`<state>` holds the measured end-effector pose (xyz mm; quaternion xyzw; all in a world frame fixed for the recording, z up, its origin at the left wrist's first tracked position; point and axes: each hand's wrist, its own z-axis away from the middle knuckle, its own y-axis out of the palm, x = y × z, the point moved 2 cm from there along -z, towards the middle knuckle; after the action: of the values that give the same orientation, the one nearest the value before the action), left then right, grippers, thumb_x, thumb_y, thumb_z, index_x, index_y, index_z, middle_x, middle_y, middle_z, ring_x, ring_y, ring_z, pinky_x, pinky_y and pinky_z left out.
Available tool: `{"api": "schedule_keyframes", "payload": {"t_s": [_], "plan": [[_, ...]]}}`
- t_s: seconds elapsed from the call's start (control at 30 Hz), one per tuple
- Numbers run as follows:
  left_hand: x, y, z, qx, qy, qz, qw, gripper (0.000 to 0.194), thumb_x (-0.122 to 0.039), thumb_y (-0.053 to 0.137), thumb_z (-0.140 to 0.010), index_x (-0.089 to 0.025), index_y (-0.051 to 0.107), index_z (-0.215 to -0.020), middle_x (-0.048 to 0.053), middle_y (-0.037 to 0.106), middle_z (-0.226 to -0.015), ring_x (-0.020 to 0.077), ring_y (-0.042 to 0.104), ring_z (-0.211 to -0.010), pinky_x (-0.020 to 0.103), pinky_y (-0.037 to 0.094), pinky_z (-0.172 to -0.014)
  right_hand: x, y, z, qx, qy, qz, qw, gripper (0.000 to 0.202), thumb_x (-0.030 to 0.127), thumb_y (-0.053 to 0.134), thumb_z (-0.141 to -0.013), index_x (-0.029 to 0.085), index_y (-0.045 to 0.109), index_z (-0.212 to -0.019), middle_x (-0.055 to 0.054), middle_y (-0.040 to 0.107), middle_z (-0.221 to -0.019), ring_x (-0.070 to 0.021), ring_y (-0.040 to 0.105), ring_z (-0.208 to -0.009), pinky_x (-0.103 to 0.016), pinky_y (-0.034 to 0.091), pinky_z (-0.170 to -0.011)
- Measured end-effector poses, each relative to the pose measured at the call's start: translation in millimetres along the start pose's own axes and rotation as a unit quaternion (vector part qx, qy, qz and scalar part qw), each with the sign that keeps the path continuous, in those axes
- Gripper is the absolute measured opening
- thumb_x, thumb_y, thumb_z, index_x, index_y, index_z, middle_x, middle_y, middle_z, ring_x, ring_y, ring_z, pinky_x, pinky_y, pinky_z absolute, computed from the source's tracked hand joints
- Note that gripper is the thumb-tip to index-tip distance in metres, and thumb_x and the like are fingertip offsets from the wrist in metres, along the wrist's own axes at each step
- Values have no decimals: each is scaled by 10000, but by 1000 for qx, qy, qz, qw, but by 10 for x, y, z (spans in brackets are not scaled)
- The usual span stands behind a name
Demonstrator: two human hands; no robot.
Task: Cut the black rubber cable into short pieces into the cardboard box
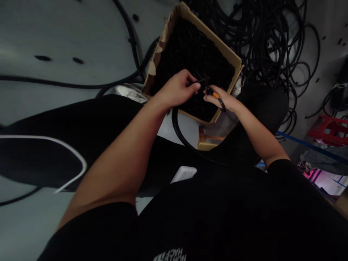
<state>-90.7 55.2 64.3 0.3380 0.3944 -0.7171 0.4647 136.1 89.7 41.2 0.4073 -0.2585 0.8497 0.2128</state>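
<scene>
My left hand (181, 88) is closed around a black tube (178, 128), which runs down from beneath the hand and across my lap. A thin dark end sticks out past its thumb and fingertips toward the right. My right hand (224, 99) grips scissors (215, 95) with black and orange handles; the blades are too dark to make out clearly. Both hands are close together over an open cardboard box (217, 38), which holds a heap of small black pieces (190, 47).
Tangled black tubing (272, 47) lies on the floor at the upper right. Loose black bits (78, 60) are scattered at the left. A red plastic stool (327, 128) stands at the right. A white device (185, 174) rests at my lap, and a white cable (67, 146) crosses my leg.
</scene>
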Motion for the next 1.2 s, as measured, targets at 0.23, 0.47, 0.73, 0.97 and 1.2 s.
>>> {"api": "schedule_keyframes", "payload": {"t_s": [0.23, 0.47, 0.73, 0.97, 1.2], "plan": [[-9, 109, 67, -69, 17, -37, 997, 200, -423, 779, -1047, -279, 702, -1163, 70, 800, -1076, 358, 752, -1288, 450, 604, -1126, 108, -28, -1, -2, 32, 75, 997, 359, 377, 837, -923, 218, 633, -1170, -76, 742, -1158, -289, 703, -1111, -505, 617, -1128], [-102, 94, 86, -67, -9, -19, 997, 257, -452, 762, -1073, -279, 733, -1260, 103, 828, -1150, 385, 723, -1391, 467, 574, -1194, 270, -51, 26, 9, 43, 105, 994, 261, 225, 741, -933, 204, 641, -1173, -90, 748, -1198, -285, 703, -1147, -443, 592, -1115], [-72, 136, 82, -34, -4, -46, 998, 336, -512, 775, -1069, -253, 719, -1275, 140, 817, -1256, 418, 711, -1405, 505, 557, -1221, 365, -54, 53, -3, 57, 134, 989, 195, 224, 758, -956, 243, 592, -1056, -29, 713, -1073, -223, 680, -1055, -344, 553, -1028], [-18, 136, -14, -44, 1, -42, 998, 254, -434, 770, -1041, -248, 714, -1205, 132, 811, -1199, 408, 726, -1366, 479, 562, -1207, 260, 1, 16, -46, 124, 147, 980, 430, 524, 850, -1050, 281, 509, -949, 1, 656, -913, -227, 682, -986, -332, 552, -923], [99, 180, -148, -42, -13, -45, 998, 230, -408, 796, -1025, -245, 716, -1167, 144, 803, -1150, 428, 724, -1412, 488, 550, -1245, 171, -42, 25, -58, 148, 199, 967, 417, 418, 826, -1055, 278, 516, -814, 3, 610, -833, -217, 658, -890, -332, 531, -877]]}}
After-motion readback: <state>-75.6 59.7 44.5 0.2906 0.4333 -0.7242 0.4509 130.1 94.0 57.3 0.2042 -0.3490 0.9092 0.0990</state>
